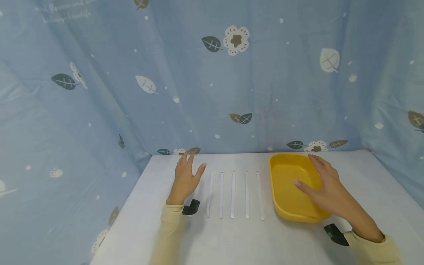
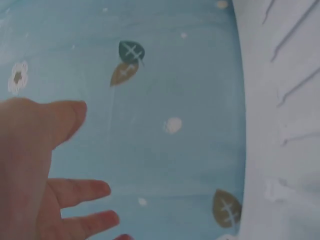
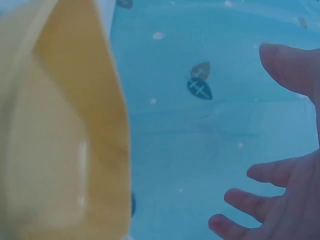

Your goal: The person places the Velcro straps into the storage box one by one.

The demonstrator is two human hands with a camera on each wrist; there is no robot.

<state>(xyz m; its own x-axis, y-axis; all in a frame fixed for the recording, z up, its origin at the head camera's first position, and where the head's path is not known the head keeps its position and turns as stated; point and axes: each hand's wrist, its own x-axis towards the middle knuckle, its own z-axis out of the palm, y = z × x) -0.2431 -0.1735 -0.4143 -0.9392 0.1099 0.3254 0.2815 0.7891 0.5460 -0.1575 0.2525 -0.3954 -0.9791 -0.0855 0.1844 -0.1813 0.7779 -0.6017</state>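
Note:
My left hand (image 1: 185,180) hovers at the left end of a row of slim white strips (image 1: 233,195), fingers spread and holding nothing. Each strip has a small wider head at its far end. Part of the row's left side is hidden behind this hand and wrist. A yellow plastic tub (image 1: 278,200) stands right of the strips. Over the tub's right side is my right hand (image 1: 328,191), thumb and fingers apart, gripping nothing. In the right wrist view, a gap shows between the fingers (image 3: 250,205) and the tub's wall (image 3: 107,150).
The strips and tub are on a white tabletop (image 1: 232,243). Behind and to the left hangs a blue curtain (image 1: 198,92) printed with leaves and flowers. A black strap piece (image 1: 191,208) is at the left wrist, and another black piece (image 1: 336,235) at the right.

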